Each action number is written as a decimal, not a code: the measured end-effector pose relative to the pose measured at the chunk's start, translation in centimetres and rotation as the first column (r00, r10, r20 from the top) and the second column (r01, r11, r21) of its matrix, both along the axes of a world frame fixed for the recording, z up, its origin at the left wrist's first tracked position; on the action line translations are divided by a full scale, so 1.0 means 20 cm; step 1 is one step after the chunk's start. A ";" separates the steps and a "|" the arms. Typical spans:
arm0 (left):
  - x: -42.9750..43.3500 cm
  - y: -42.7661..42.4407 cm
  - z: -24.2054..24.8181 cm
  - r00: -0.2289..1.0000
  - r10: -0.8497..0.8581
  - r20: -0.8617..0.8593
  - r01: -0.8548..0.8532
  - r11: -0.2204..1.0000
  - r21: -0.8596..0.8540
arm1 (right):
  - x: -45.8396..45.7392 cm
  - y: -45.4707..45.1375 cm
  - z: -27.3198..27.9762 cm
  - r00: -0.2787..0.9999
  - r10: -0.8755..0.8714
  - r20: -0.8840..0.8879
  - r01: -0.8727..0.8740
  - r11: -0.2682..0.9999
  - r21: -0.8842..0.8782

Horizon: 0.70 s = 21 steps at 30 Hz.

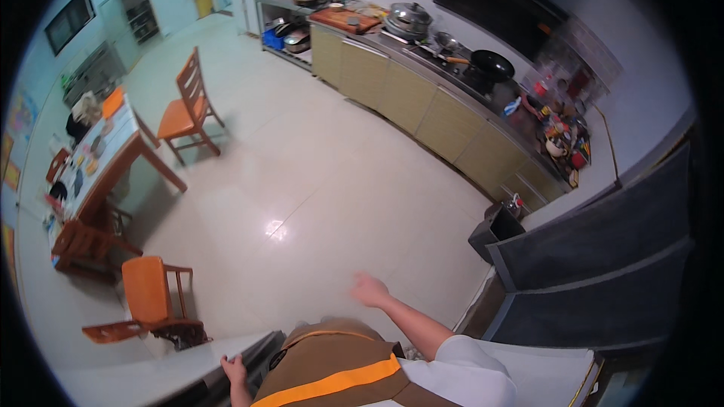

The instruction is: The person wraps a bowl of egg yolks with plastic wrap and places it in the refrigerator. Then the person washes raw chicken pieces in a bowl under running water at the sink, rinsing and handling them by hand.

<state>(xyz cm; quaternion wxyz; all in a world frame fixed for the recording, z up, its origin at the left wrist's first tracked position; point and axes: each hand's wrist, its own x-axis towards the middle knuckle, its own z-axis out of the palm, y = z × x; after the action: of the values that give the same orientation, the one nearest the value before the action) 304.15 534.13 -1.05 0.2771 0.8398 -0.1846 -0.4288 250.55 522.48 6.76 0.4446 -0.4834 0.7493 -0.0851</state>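
Observation:
My right hand [370, 289], slightly blurred, is held out in front of my body above the pale tiled floor [317, 192]. Nothing shows in it. Low in the picture, my left hand [235, 370] is beside a dark door edge or frame [266, 347]; whether it touches that is unclear. No object is visible between its fingers. A brown apron [334, 362] with an orange band covers my front.
Wooden chairs [186, 107] stand around a cluttered dining table [121, 141] on the left. Along the right wall runs a kitchen counter [407, 102] with a steamer pot [407, 20] and a wok [492, 65]. A black bin [495, 232] stands near a dark screen panel [594, 260].

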 end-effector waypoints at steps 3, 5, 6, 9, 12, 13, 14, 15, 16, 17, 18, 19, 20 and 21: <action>0.04 0.02 -0.10 0.977 0.000 0.214 -0.024 0.994 0.111 | -0.09 -0.08 -0.05 0.987 -0.155 0.039 0.153 0.988 0.034; 0.02 -0.02 -0.12 0.917 -0.175 0.358 0.070 0.955 0.288 | -0.08 -0.18 -0.08 0.972 -0.213 0.095 0.208 0.977 0.054; 0.00 -0.09 -0.15 0.901 -0.248 0.356 0.119 0.930 0.349 | -0.07 -0.25 -0.11 0.961 -0.252 0.113 0.243 0.966 0.086; -0.12 -0.37 -0.23 0.894 -0.374 0.247 0.244 0.868 0.433 | -0.02 -0.51 -0.20 0.975 -0.190 0.112 0.185 0.981 0.054; -0.21 -0.76 -0.30 0.893 -0.431 0.133 0.339 0.835 0.433 | 0.01 -0.81 -0.35 0.968 -0.183 0.170 0.174 0.983 0.067; -0.22 -0.91 -0.32 0.902 -0.423 0.091 0.350 0.837 0.421 | 0.01 -0.91 -0.42 0.981 -0.162 0.108 0.156 0.986 0.067; -0.23 -1.07 -0.33 0.913 -0.405 0.042 0.354 0.841 0.408 | 0.00 -1.03 -0.49 0.990 -0.128 0.056 0.125 0.991 0.058; -0.24 -1.23 -0.34 0.924 -0.383 -0.003 0.353 0.849 0.394 | -0.01 -1.14 -0.56 0.996 -0.094 0.003 0.094 0.994 0.051; -0.26 -1.38 -0.34 0.945 -0.322 -0.061 0.320 0.871 0.374 | -0.05 -1.22 -0.62 0.997 -0.074 -0.033 0.074 0.997 0.013; -0.26 -1.56 -0.34 0.962 -0.245 -0.125 0.274 0.894 0.356 | -0.08 -1.30 -0.66 0.996 -0.055 -0.072 0.053 0.998 -0.025; -0.27 -1.74 -0.35 0.966 -0.174 -0.190 0.231 0.911 0.340 | -0.11 -1.39 -0.70 0.989 -0.044 -0.141 0.048 0.999 0.020; -0.28 -1.92 -0.35 0.961 -0.098 -0.258 0.180 0.932 0.315 | -0.18 -1.44 -0.70 0.990 -0.115 -0.081 0.122 0.989 0.082; -0.30 -2.13 -0.34 0.950 -0.049 -0.308 0.141 0.948 0.286 | -0.26 -1.48 -0.69 0.981 -0.178 -0.075 0.190 0.957 0.219; -0.33 -2.34 -0.35 0.935 -0.013 -0.354 0.110 0.961 0.253 | -0.30 -1.53 -0.68 0.934 -0.357 -0.012 0.349 0.906 0.240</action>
<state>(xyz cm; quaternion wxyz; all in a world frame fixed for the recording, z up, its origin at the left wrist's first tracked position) 297.54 487.35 -7.99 0.1753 0.7738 -0.0991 -0.6005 244.46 491.81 -6.87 0.4885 -0.2817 0.8219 -0.0812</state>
